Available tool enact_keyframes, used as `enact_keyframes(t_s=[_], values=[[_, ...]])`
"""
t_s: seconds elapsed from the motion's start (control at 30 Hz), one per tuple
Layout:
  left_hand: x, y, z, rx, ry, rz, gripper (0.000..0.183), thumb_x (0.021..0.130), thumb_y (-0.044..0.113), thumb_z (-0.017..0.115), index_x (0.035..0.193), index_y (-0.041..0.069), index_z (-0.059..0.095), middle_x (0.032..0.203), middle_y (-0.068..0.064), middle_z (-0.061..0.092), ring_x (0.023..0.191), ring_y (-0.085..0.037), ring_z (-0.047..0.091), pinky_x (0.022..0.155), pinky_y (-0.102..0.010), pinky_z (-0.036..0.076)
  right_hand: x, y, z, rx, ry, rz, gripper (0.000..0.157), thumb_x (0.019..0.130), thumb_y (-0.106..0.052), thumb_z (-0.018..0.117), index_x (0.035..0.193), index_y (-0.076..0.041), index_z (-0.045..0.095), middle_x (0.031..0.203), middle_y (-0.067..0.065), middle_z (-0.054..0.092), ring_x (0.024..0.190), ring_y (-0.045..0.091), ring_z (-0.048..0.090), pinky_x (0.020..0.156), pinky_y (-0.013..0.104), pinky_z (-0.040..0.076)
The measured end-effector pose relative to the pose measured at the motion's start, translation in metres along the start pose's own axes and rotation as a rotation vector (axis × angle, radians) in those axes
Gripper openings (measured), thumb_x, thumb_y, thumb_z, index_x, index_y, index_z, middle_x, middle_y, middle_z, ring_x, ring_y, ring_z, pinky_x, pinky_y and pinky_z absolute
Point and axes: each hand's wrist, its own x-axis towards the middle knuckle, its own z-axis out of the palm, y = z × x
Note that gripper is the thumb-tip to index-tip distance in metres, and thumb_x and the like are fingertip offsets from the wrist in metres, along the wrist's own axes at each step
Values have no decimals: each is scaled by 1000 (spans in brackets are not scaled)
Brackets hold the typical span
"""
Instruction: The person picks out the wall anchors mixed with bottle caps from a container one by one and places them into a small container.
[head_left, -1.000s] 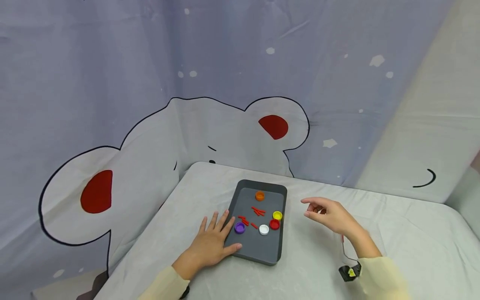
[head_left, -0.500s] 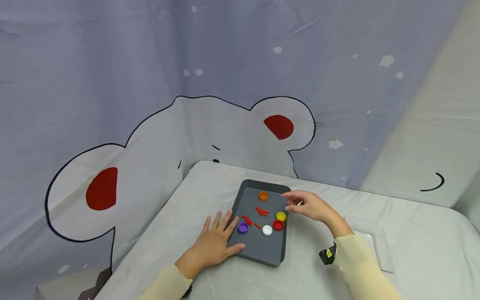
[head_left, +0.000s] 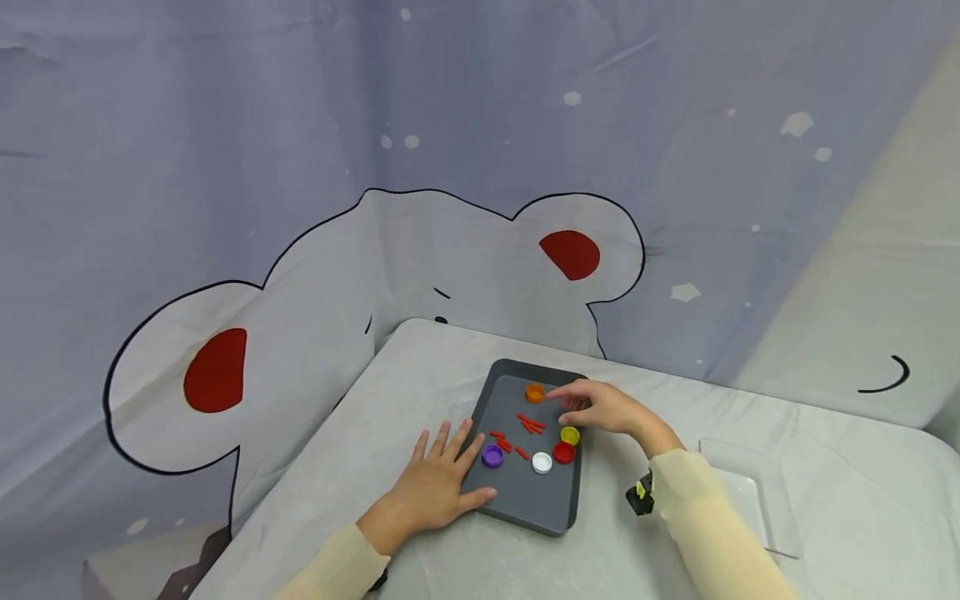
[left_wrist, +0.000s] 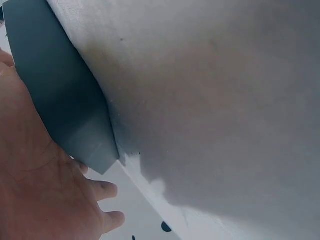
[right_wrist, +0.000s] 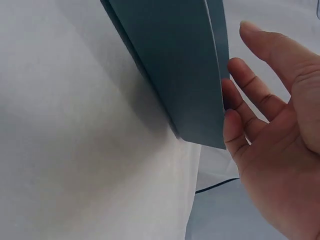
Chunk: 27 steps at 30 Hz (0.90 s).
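A grey rectangular tray [head_left: 525,500] lies on the white cloth in the head view. My left hand [head_left: 431,490] rests on its left rim with fingers spread. Over the right rim reaches my right hand [head_left: 606,407], its index finger stretched toward a small orange cup [head_left: 535,393] and holding nothing. The right wrist view shows that hand [right_wrist: 272,117] with thumb and fingers apart beside the tray wall [right_wrist: 175,65]. Inside the tray are also a yellow cup [head_left: 570,437], a red cup [head_left: 564,452], a white cup [head_left: 542,463], a purple cup [head_left: 492,456] and several short red sticks [head_left: 531,425].
A clear plastic tray or lid [head_left: 782,500] lies on the cloth right of the grey tray, partly behind my right sleeve [head_left: 708,517]. A curtain [head_left: 450,250] with a printed bear stands behind the table.
My right hand has moved left from beside the grey tray to over its right side, near the orange cup. The left hand stays on the rim. The head view has shifted slightly.
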Motion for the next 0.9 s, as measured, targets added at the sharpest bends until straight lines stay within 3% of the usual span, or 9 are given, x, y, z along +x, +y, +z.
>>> enact_keyframes(t_s=[0.27,0.47,0.9], values=[[-1,-2,2,18,-9,-1,87,96,75,36,162,18,28,170,-10,13,154,-43,13,119,-66,12,22,2,4,-81,-73,-47,37,94,-20,74,130,-13,70,122,12,66,101,21,59,88,38,51],[0,-4,5,25,3,10,88,96,75,37,162,17,29,170,-11,14,153,-45,14,118,-68,12,41,1,9,-130,-170,-110,34,93,-17,74,126,-12,72,112,8,67,100,21,60,89,37,52],[0,-1,2,15,-17,-18,84,97,73,38,162,20,27,171,-8,12,154,-42,13,119,-66,12,62,4,17,-228,-279,-48,32,89,-7,76,120,-18,76,98,0,63,87,10,56,80,28,50]])
